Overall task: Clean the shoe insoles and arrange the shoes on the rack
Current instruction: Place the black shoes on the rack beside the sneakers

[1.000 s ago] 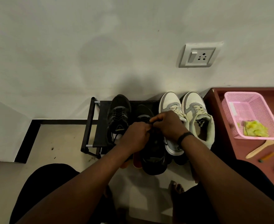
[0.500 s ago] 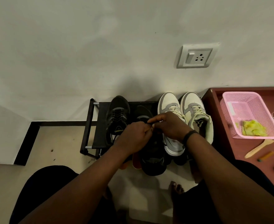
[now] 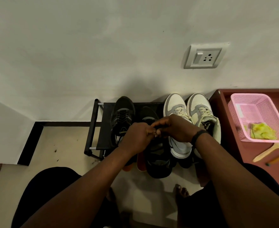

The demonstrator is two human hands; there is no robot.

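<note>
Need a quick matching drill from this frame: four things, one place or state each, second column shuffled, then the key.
Things:
1. yellow cloth
2. white-grey sneakers
3. wooden spatula
4. black shoe

Places or states:
A. right end of the rack
B. under both hands
C. inside the pink basket
D. lying on the red-brown table

Pairs: 1-C, 2-A, 3-D, 4-B

Home entryway: low shoe rack [image 3: 92, 129] against plain wall, socket [image 3: 204, 56], tiled floor.
</note>
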